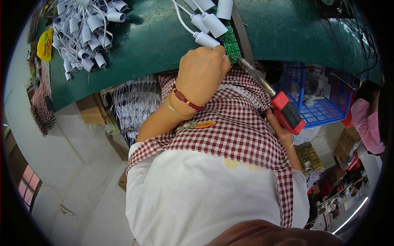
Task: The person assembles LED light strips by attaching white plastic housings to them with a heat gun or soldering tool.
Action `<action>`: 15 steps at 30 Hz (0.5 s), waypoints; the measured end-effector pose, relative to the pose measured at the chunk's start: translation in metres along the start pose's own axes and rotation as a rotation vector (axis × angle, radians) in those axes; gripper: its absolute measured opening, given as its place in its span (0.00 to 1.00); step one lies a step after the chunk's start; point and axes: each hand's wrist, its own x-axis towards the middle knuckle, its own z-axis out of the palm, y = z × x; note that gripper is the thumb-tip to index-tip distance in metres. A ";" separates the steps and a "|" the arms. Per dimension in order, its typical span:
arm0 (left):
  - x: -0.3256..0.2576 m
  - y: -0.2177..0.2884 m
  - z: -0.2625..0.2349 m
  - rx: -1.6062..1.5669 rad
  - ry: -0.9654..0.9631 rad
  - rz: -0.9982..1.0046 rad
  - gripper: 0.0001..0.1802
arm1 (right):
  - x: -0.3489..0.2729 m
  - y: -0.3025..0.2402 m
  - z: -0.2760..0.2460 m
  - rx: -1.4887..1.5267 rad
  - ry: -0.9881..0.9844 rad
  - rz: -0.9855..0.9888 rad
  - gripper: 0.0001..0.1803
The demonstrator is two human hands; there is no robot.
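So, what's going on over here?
A person is working at a green table with both hands. The left hand has its fingers closed at the end of a white corded cylinder, beside a green circuit board. The right hand holds what looks like a soldering iron, its tip at the board's near end. A pile of similar white cylinders lies to the left.

1. Table (283, 37): green top.
2. Yellow bag (44, 46): located at the table's left end.
3. Cardboard box (91, 110): below table edge, left side.
4. Blue plastic basket (328, 121): openwork, below table edge, right side.
5. Pink sleeve (363, 123) of another person: right of basket.
6. Light tube (351, 215): lit, lower right.
7. Window (28, 184): pinkish panes, lower left.
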 end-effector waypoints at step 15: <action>-0.001 0.000 0.000 0.089 -0.030 0.020 0.10 | -0.003 0.006 -0.001 -0.118 -0.096 0.019 0.08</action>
